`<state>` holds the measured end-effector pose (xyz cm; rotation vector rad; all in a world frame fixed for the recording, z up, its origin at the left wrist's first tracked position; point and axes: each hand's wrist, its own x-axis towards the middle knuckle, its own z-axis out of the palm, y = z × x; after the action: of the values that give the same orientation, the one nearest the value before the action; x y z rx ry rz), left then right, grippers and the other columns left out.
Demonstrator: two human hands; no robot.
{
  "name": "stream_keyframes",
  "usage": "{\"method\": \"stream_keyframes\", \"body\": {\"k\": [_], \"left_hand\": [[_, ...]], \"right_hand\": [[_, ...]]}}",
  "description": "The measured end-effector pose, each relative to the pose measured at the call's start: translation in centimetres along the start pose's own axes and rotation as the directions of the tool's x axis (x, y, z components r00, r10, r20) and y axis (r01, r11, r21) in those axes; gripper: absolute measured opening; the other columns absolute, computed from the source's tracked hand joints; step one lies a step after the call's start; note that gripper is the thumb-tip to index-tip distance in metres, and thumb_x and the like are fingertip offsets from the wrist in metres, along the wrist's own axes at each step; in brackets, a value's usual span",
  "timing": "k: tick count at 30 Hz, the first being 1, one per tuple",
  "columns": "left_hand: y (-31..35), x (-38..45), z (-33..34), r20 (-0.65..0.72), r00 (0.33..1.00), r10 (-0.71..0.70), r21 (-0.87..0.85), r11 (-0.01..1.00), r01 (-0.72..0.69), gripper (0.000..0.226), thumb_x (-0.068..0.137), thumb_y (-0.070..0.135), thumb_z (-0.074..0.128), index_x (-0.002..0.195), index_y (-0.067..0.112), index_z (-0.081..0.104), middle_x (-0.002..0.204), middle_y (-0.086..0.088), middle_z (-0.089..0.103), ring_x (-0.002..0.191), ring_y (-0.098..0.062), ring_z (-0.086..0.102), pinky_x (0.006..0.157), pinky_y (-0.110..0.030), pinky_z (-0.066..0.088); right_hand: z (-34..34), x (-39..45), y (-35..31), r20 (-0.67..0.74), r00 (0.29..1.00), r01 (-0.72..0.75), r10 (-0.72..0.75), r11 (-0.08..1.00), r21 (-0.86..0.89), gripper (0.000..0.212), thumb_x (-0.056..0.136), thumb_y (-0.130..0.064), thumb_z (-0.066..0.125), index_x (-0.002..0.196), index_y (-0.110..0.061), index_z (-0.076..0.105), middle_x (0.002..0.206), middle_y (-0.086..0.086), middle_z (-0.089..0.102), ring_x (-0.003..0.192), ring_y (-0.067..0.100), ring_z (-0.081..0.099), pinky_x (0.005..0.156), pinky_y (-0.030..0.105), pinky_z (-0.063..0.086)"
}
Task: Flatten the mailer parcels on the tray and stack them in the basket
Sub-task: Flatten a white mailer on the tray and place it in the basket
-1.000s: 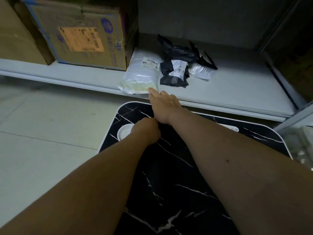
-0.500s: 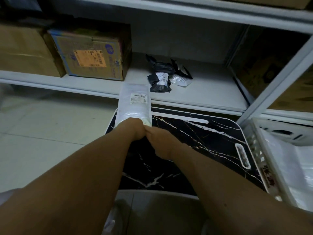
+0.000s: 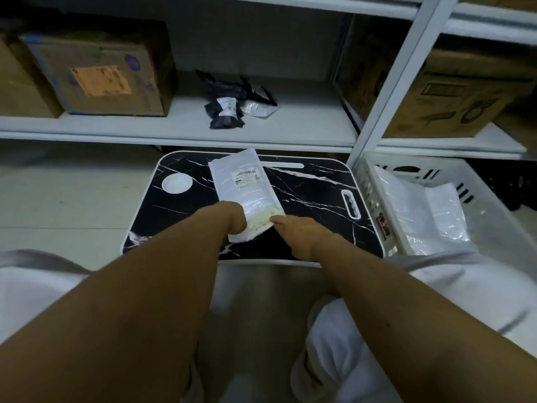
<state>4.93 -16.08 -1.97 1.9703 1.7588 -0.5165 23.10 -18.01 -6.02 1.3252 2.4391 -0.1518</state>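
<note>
A white mailer parcel (image 3: 241, 181) with a printed label lies lengthwise on the black marble-pattern tray (image 3: 313, 199). Both hands hold its near end: my left hand (image 3: 232, 218) grips the left side and my right hand (image 3: 296, 234) pinches the right corner. To the right stands the white plastic basket (image 3: 494, 216) with a clear-wrapped white mailer (image 3: 421, 210) lying flat inside. Black mailer parcels (image 3: 228, 109) and a small pale one (image 3: 257, 107) lie on the shelf behind the tray.
The white metal shelf (image 3: 290, 132) carries cardboard boxes at the left (image 3: 98, 74) and right (image 3: 453, 91). An upright shelf post (image 3: 389, 82) rises between tray and basket. A round white recess (image 3: 176, 183) marks the tray's left side. My knees in white trousers lie below.
The white mailer came off the shelf edge and now lies on the tray, pulled toward me. Both hands moved back with it. The view shifted, bringing the basket into sight.
</note>
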Motion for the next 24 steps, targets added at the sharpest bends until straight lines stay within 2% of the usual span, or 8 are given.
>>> {"method": "stream_keyframes", "body": {"k": [3, 5, 8, 11, 14, 17, 20, 24], "left_hand": [[0.9, 0.2, 1.4, 0.005, 1.0, 0.001, 0.033, 0.999, -0.001, 0.034, 0.094, 0.02, 0.045, 0.121, 0.003, 0.055, 0.124, -0.014, 0.056, 0.104, -0.028, 0.055, 0.092, -0.034, 0.045], [1.2, 0.1, 2.0, -0.016, 0.999, -0.031, 0.025, 0.999, 0.032, 0.038, 0.092, 0.022, 0.045, 0.125, 0.004, 0.052, 0.128, -0.014, 0.053, 0.11, -0.028, 0.054, 0.095, -0.035, 0.045], [1.5, 0.2, 2.9, -0.172, 0.979, -0.109, -0.063, 0.993, 0.099, 0.045, 0.093, 0.027, 0.046, 0.133, 0.007, 0.041, 0.134, -0.015, 0.038, 0.119, -0.032, 0.044, 0.096, -0.04, 0.041], [1.5, 0.8, 3.8, -0.349, 0.934, -0.073, -0.039, 0.997, 0.063, 0.053, 0.097, 0.039, 0.04, 0.141, 0.011, 0.029, 0.144, -0.013, 0.028, 0.133, -0.031, 0.03, 0.103, -0.046, 0.033], [1.3, 2.3, 4.4, -0.369, 0.929, -0.021, 0.038, 0.999, 0.038, 0.065, 0.099, 0.048, 0.022, 0.152, 0.016, 0.001, 0.16, -0.009, -0.005, 0.147, -0.027, -0.005, 0.116, -0.05, 0.01], [1.2, 3.9, 5.4, -0.4, 0.916, 0.032, 0.122, 0.992, 0.018, 0.066, 0.099, 0.05, 0.012, 0.151, 0.017, -0.012, 0.158, -0.006, -0.018, 0.146, -0.023, -0.016, 0.118, -0.051, 0.002], [1.0, 5.9, 6.4, -0.405, 0.906, 0.119, 0.19, 0.981, -0.044, 0.064, 0.1, 0.046, 0.009, 0.149, 0.013, -0.016, 0.157, -0.008, -0.022, 0.145, -0.022, -0.02, 0.118, -0.051, 0.001], [0.4, 8.1, 7.6, -0.345, 0.92, 0.184, 0.199, 0.973, -0.12, 0.06, 0.1, 0.042, 0.007, 0.148, 0.015, -0.019, 0.156, -0.006, -0.023, 0.144, -0.021, -0.022, 0.118, -0.052, 0.001]], "right_hand": [[1.6, -1.8, 0.7, 0.099, 0.994, -0.045, 0.046, 0.999, -0.016, 0.065, 0.086, -0.01, 0.055, 0.147, -0.011, 0.032, 0.154, 0.0, 0.029, 0.119, 0.03, 0.052, 0.097, 0.043, 0.047], [2.2, -2.6, 0.5, 0.089, 0.993, -0.075, 0.073, 0.997, 0.023, 0.048, 0.089, -0.017, 0.052, 0.136, -0.014, 0.045, 0.141, 0.002, 0.047, 0.106, 0.029, 0.06, 0.089, 0.04, 0.049], [1.6, -3.5, 0.0, -0.155, 0.978, -0.129, 0.139, 0.989, 0.074, 0.027, 0.094, -0.024, 0.045, 0.112, -0.011, 0.06, 0.113, 0.005, 0.06, 0.093, 0.028, 0.061, 0.078, 0.034, 0.047], [1.0, -2.5, -0.3, -0.377, 0.902, -0.182, 0.212, 0.977, 0.114, 0.021, 0.096, -0.022, 0.042, 0.11, -0.012, 0.055, 0.108, 0.007, 0.059, 0.094, 0.024, 0.055, 0.077, 0.033, 0.045], [0.9, 0.1, -0.7, -0.369, 0.883, -0.215, 0.291, 0.948, 0.235, 0.03, 0.1, -0.027, 0.038, 0.128, -0.017, 0.045, 0.133, 0.006, 0.048, 0.119, 0.025, 0.046, 0.095, 0.041, 0.045], [2.0, 2.6, -1.5, -0.324, 0.896, -0.23, 0.303, 0.942, 0.245, 0.051, 0.103, -0.037, 0.03, 0.15, -0.018, 0.021, 0.16, 0.006, 0.015, 0.147, 0.026, 0.013, 0.115, 0.049, 0.025], [3.6, 5.2, -1.6, -0.265, 0.908, -0.253, 0.325, 0.928, 0.273, 0.059, 0.104, -0.039, 0.025, 0.155, -0.018, 0.003, 0.163, 0.003, -0.003, 0.149, 0.021, -0.006, 0.119, 0.052, 0.01], [4.8, 7.6, -1.1, -0.203, 0.921, -0.268, 0.333, 0.919, 0.29, 0.062, 0.104, -0.039, 0.025, 0.155, -0.019, -0.005, 0.162, 0.001, -0.012, 0.148, 0.019, -0.014, 0.119, 0.053, 0.005]]}}
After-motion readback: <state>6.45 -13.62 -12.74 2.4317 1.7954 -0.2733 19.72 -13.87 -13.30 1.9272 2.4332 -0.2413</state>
